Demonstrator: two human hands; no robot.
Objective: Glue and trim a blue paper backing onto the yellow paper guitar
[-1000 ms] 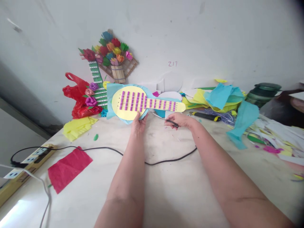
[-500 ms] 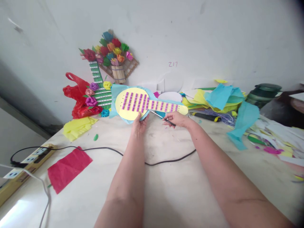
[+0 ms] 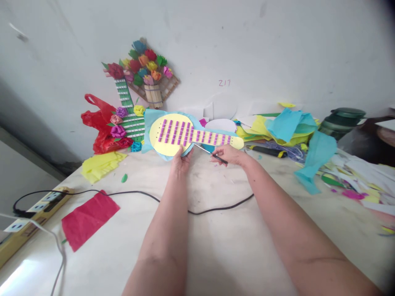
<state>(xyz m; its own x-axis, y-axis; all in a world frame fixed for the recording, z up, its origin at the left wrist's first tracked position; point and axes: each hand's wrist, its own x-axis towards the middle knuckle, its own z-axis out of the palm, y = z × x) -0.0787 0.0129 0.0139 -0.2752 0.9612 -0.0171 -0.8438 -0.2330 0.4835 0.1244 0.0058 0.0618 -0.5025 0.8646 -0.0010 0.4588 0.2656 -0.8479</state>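
A yellow paper guitar [image 3: 171, 149] with purple strips across its body and neck leans among the crafts, light-blue crepe paper [image 3: 150, 119] behind it. My left hand [image 3: 182, 162] pinches the guitar's lower edge and the blue paper, thumb in front. In my right hand [image 3: 230, 155], below the neck, is a thin tool [image 3: 202, 147] with a metal shaft and a black end; its exact kind is not clear. The tool's tip points left, at the paper's edge where the body meets the neck. Whether the tip touches the paper I cannot tell.
A black cable [image 3: 220, 209] crosses the table from a power strip [image 3: 46, 205]. Red crepe paper [image 3: 89, 220] and yellow sheets [image 3: 103, 165] lie left. Paper flowers [image 3: 148, 65] and a red bag [image 3: 100, 123] stand behind. Right are a glue gun [image 3: 268, 151], paper scraps [image 3: 354, 168] and a dark jar [image 3: 342, 125].
Almost nothing differs. Both hands keep their hold on the guitar and the thin tool, and the view has shifted very slightly.
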